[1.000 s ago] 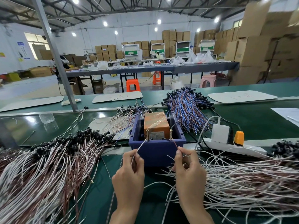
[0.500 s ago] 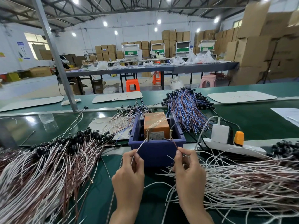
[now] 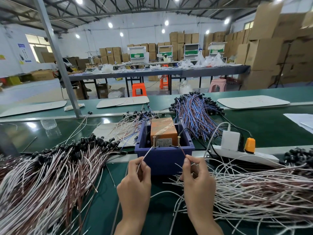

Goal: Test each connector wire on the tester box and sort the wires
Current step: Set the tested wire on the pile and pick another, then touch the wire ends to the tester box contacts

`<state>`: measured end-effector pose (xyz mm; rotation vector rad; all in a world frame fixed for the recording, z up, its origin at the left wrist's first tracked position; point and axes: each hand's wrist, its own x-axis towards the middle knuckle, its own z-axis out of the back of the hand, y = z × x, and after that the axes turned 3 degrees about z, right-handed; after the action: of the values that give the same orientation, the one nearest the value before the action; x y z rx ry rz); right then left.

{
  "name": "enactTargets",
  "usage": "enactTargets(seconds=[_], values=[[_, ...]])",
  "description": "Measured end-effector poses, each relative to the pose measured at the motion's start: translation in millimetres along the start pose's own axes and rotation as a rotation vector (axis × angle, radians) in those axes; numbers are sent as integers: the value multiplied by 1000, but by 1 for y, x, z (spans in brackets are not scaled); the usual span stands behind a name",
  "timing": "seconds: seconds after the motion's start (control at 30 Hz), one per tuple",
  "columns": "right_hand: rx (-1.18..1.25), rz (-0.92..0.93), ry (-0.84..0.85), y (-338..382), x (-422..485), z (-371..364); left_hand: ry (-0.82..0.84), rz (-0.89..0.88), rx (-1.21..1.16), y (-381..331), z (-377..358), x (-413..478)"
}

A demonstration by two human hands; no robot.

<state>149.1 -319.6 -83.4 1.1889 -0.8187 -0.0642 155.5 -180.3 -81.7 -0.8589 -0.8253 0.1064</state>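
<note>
Test step being run. White lead (image 3: 147, 152) being pinched by L hand (image 3: 135, 187), brown lead (image 3: 183, 150) by R hand (image 3: 198, 185); tips being held to the 2 pins (image 3: 154, 141) of tester (image 3: 163, 129) at 12 o'clock. Next, est.: wire being lifted clear, sorted to L pile (image 3: 50, 175) at 9 or R pile (image 3: 254, 184) at 3; which, unclear. Bin (image 3: 162, 161) wall blocking ahead; bare belt (image 3: 165, 221) at 6 only.

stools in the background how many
3: near orange stool left of centre, far orange stool just right of it, pink stool further right. More may be hidden.
</note>
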Motion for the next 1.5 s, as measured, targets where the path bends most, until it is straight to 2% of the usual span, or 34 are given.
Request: enactTargets(seconds=[0.23, 0.27, 0.33, 0.47, 0.53, 0.73, 0.8, 0.87, 0.97, 1.07, 1.17, 1.3, 1.37, 1.43, 1.5], values=[[38, -3, 120, 11, -6, 7, -123, 95, -15, 7, -1, 3], [50, 4, 127, 13, -7, 9, -153, 72, 10, 5, 2, 4], [109, -5, 119, 22, -8, 12, -172, -94, 48, -5, 8, 2], [443, -89, 39, 56, -1, 16, 92, -527, -50, -35, 10, -18], [616, -114, -8, 76, 6, 21, 202, -639, -62, -46, 9, -26], [929, -187, -98, 121, 48, 36, 448, -635, -154, -59, 36, -14], [1033, -213, -114, 126, 63, 39, 466, -608, -140, -54, 51, 0], [1091, -228, -76, 126, 74, 40, 416, -642, -69, -47, 66, 20], [1008, -178, 49, 121, 83, 29, 300, -720, 80, -33, 84, 62], [918, -176, 140, 114, 91, 11, 205, -706, 197, -22, 92, 120], [811, -197, 146, 106, 101, -7, 141, -671, 235, -21, 86, 188], [735, -193, 143, 92, 114, -24, -1, -738, 353, -32, 40, 275], [740, -202, 158, 83, 118, -29, 88, -667, 493, -32, 6, 308], [733, -205, 182, 75, 121, -33, 331, -508, 667, -28, -27, 328], [719, -203, 211, 70, 124, -35, 452, -434, 728, -19, -48, 335]])
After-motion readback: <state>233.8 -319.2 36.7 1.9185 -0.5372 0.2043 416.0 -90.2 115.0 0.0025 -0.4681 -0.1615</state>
